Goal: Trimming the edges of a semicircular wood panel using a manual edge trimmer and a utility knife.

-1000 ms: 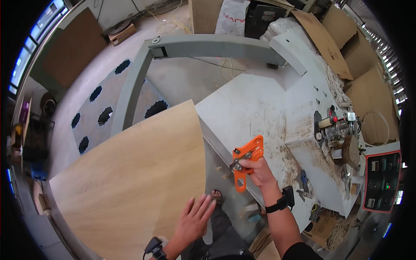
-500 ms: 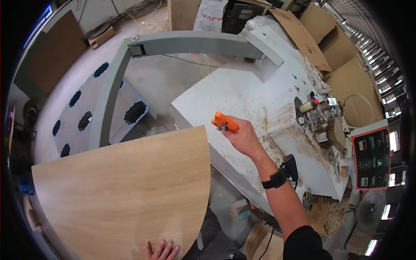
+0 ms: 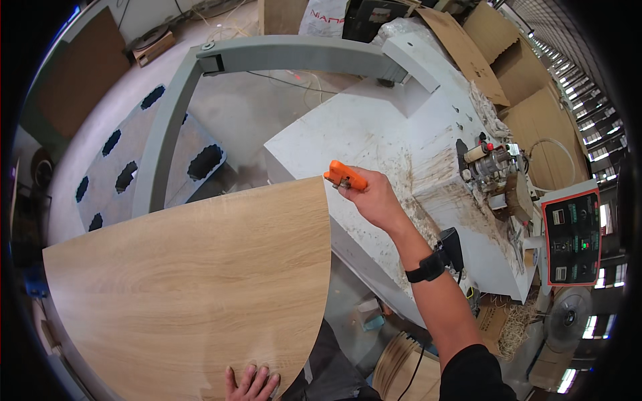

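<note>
A wood-grain board (image 3: pixel 194 281) with a curved right edge spreads across the lower left. My left hand (image 3: pixel 251 383) rests on its near part, fingers spread flat on the surface. My right hand (image 3: pixel 370 197) is closed around a small orange hand-held edge trimmer (image 3: pixel 346 176). The trimmer is right at the board's far right corner; whether it touches the edge I cannot tell. A black strap with a dark box (image 3: pixel 438 259) is on my right wrist. The fingers under the trimmer are partly hidden.
Beyond the board stands a dusty white machine table (image 3: pixel 354 144) with a motor unit (image 3: pixel 491 167) and a control panel (image 3: pixel 572 237). A grey arm (image 3: pixel 294 57) arches over the back. At left lies a panel with dark holes (image 3: pixel 124 177). Curved strips (image 3: pixel 401 364) stand at lower right.
The board's far edge has come up in view, and its far right corner is now beside the trimmer. My right hand has risen slightly and the trimmer has tilted.
</note>
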`<move>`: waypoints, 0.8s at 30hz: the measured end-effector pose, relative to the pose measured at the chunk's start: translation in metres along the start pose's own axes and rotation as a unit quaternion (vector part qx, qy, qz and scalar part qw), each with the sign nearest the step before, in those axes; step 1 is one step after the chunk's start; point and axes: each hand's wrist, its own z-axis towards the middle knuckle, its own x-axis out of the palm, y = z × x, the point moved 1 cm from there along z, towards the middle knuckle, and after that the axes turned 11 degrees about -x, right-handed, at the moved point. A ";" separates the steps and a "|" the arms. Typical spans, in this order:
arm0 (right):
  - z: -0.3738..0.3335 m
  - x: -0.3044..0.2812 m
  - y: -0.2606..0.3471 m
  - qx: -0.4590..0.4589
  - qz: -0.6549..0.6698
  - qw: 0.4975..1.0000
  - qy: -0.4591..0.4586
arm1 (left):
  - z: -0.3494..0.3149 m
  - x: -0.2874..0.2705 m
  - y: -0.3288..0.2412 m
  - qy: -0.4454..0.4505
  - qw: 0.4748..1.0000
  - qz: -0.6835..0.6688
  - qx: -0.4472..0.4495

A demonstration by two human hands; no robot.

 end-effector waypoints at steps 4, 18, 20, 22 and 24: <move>0.002 -0.001 -0.002 0.055 -0.017 0.998 0.008 | -0.001 0.001 0.003 0.018 1.000 0.008 -0.001; 0.006 -0.002 0.001 0.047 0.007 0.999 0.016 | 0.003 0.000 -0.001 -0.014 1.000 0.002 -0.007; 0.007 -0.001 0.006 0.063 -0.002 0.998 0.019 | 0.002 -0.001 0.000 -0.008 1.000 0.001 -0.009; 0.006 0.000 0.003 0.060 -0.002 0.998 0.014 | 0.001 -0.001 0.001 -0.002 1.000 0.001 -0.010; 0.006 0.000 -0.003 0.056 -0.002 0.998 0.008 | 0.000 0.001 0.003 -0.004 1.000 0.001 -0.002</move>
